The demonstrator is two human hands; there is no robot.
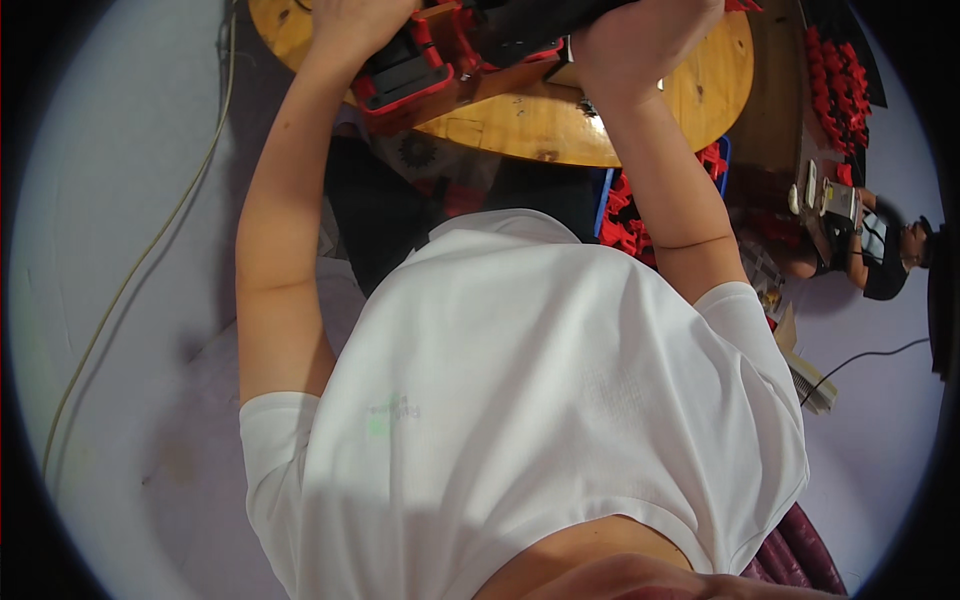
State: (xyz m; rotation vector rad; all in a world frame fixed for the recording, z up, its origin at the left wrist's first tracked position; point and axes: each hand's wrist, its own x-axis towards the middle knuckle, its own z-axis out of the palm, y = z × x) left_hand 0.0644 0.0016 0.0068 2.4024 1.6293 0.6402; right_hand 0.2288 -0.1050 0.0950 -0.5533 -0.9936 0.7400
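At the top edge, my left hand [358,28] reaches over a wooden round table, beside a red and black plastic assembly [408,82]. Its fingers run out of the picture. My right hand [640,50] is bent at the wrist, right against a dark black part [535,28] of the same cluster. The fingers of that hand are hidden too, so its grip does not show. The assembly has a black panel framed in red and sits over the near left part of the table [530,135]. Its upper portion is cut off.
Below the table's right side stands a blue crate [604,200] with red and black parts. More red parts [838,90] lie at the far right. Another person [880,245] is at work there. A pale cable [150,245] runs down the left wall.
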